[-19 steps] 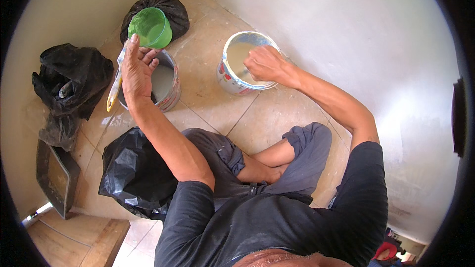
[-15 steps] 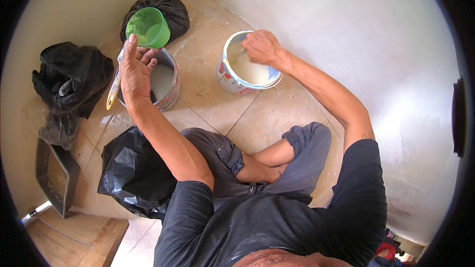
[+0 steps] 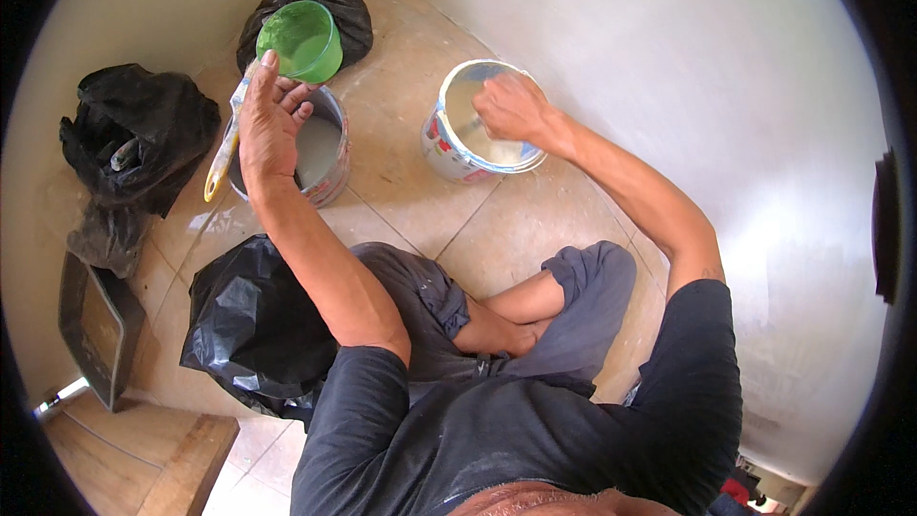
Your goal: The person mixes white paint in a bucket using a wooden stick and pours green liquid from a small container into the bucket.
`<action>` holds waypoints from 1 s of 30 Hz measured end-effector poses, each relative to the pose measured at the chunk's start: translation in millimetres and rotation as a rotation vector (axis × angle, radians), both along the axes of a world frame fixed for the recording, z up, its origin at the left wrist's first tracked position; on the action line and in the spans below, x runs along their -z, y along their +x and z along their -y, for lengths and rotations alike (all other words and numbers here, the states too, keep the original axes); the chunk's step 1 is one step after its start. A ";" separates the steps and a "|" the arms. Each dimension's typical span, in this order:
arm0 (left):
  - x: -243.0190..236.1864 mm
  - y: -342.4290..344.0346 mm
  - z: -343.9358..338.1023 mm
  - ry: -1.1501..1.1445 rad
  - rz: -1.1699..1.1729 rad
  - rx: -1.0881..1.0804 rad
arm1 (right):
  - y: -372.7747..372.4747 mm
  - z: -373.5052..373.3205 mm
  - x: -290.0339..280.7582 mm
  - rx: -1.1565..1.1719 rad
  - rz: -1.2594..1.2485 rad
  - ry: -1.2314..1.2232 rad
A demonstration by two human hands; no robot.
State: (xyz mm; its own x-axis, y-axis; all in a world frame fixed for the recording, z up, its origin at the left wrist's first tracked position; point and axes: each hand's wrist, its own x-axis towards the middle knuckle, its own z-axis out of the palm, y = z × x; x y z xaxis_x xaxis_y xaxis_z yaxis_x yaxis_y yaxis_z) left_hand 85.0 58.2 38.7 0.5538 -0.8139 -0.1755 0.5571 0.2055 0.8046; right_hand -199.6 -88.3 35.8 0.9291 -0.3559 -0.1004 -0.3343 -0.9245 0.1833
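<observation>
My left hand [image 3: 267,129] grips a green translucent plastic cup [image 3: 315,53] by its side, its mouth tipped so that the inside shows. Below the cup stands a bucket [image 3: 337,172] with pale, watery liquid in it. A paintbrush [image 3: 223,164] with a yellow-tipped handle rests along that bucket's left side, partly hidden by my wrist. My right hand [image 3: 516,110] is closed in a fist over the mouth of a white bucket [image 3: 453,159] with red markings, which holds cream-coloured liquid. Whatever the fist grips is hidden behind the fingers.
Black plastic bags stand behind the cup [image 3: 353,24], at the far left [image 3: 143,124] and beside my left leg [image 3: 253,315]. A dark trough [image 3: 129,325] leans near a wooden panel [image 3: 162,454] at lower left. A pale wall [image 3: 745,182] rises on the right; tiled floor [image 3: 411,215] lies between.
My left hand and the green cup have moved slightly up and to the right. The right fist has shifted a little lower over the white bucket. Both buckets stay in place.
</observation>
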 end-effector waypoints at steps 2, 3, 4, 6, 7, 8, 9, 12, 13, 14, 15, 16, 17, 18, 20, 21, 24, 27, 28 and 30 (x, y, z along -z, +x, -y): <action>3.8 3.1 0.0 0.016 -0.017 -0.029 | 7.4 18.6 -0.6 0.043 0.004 -0.030; 5.0 4.2 0.1 0.005 0.006 -0.007 | 3.6 26.5 -0.5 0.033 0.049 -0.085; 6.2 5.0 0.5 -0.007 0.028 0.017 | -4.8 33.7 -0.6 0.024 0.092 -0.140; 8.2 7.9 -1.7 -0.009 0.057 0.037 | -11.7 31.3 -8.8 0.068 -0.011 -0.180; 8.9 8.7 -2.3 -0.006 0.058 0.041 | -18.0 25.4 -8.2 0.087 -0.082 -0.154; 8.7 9.3 -1.1 -0.006 0.061 0.051 | -23.9 18.0 -9.8 0.112 -0.152 -0.129; 9.1 9.5 -0.5 -0.008 0.064 0.052 | -27.6 10.5 -9.9 0.137 -0.220 -0.103; 10.1 5.8 3.4 -0.020 0.046 0.066 | -27.8 -14.8 -22.6 -0.014 -0.228 0.021; 10.2 3.7 2.7 -0.024 0.021 0.063 | -27.6 -16.7 -14.6 -0.082 -0.105 0.031; 6.7 2.4 3.3 -0.035 0.001 0.064 | -25.9 -15.3 -5.3 -0.146 0.023 0.030; 5.3 1.4 4.3 -0.035 0.000 0.072 | -23.1 -14.2 0.5 -0.202 0.150 0.028; 4.3 2.0 5.0 -0.035 0.000 0.080 | -13.9 -5.7 5.4 -0.164 0.089 0.003; 3.2 0.5 5.0 -0.032 -0.003 0.091 | -3.9 4.6 9.4 -0.123 0.026 -0.016; -1.8 -1.2 2.4 -0.008 0.038 0.073 | 5.5 14.1 13.2 -0.096 0.059 -0.036; -5.1 -4.0 2.9 -0.003 0.049 0.078 | 0.1 31.3 17.5 -0.063 0.139 -0.100; -5.8 -5.9 3.5 0.000 0.053 0.082 | -5.8 38.6 19.8 -0.064 0.191 -0.144; -5.9 -7.0 3.6 0.007 0.058 0.086 | -15.8 34.0 18.3 0.040 -0.001 -0.210; -6.5 -6.2 2.2 0.010 0.052 0.088 | -37.7 10.1 17.5 -0.121 0.097 -0.178; -6.5 -6.0 1.7 0.007 0.051 0.088 | -42.7 3.1 19.3 -0.231 0.207 -0.158; -5.8 -5.7 1.8 0.011 0.045 0.085 | -29.9 -8.8 9.6 -0.167 0.003 -0.043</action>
